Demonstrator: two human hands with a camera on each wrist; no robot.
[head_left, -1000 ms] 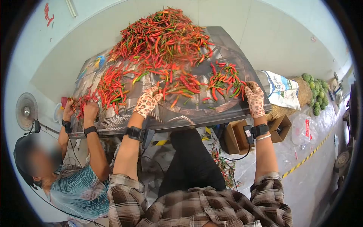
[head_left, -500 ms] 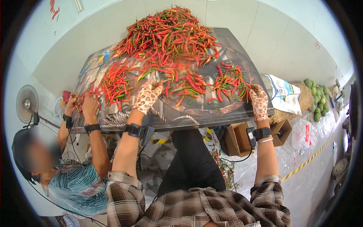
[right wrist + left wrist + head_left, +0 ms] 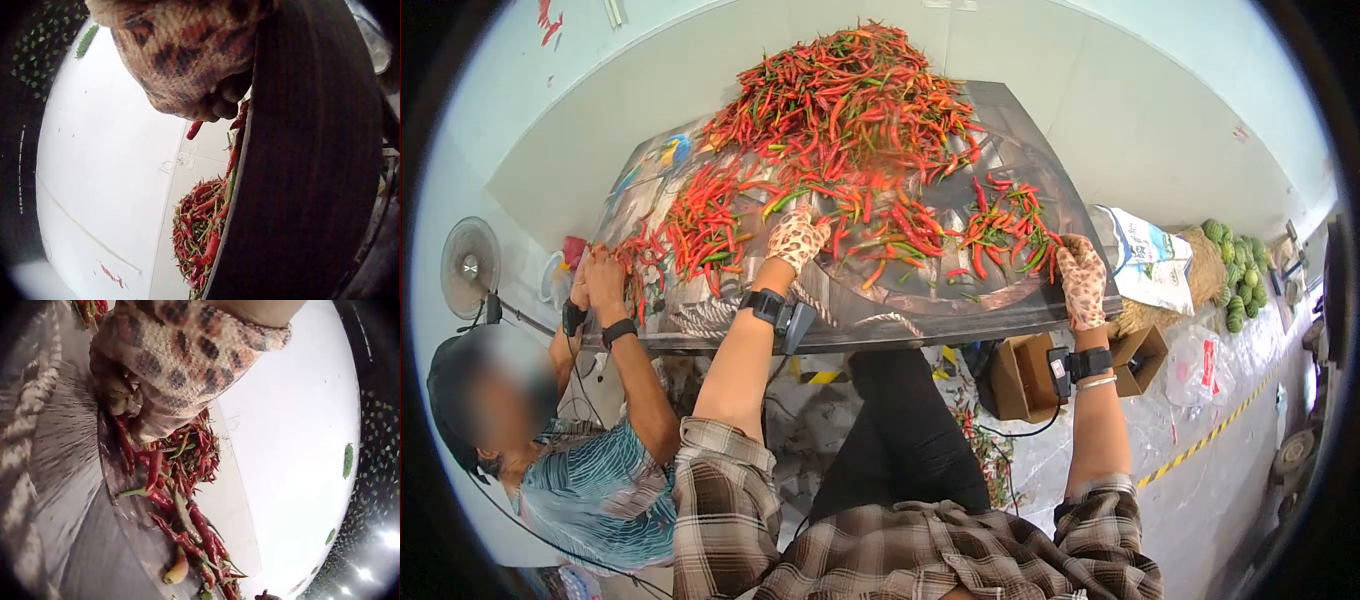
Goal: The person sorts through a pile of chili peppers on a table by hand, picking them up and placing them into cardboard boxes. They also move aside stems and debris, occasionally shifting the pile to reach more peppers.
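**Chillies: a big heap left to go through**

From the head view, my left hand [image 3: 797,238] lies in the spread chillies [image 3: 880,225] mid-table, and my right hand [image 3: 1083,280] sits at the right edge of the table [image 3: 920,310] – the big heap [image 3: 840,95] at the far edge looks untouched.

Left wrist view: my gloved fingers [image 3: 131,400] curl around red chillies.

Right wrist view: my fingers [image 3: 212,103] pinch a chilli [image 3: 195,130] at the edge – most sorting remains, I judge.

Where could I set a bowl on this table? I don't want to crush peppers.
Bare table runs along the near edge, between the left hand and right hand. The far middle is crowded by the big chili heap; smaller chili clusters crowd the left.
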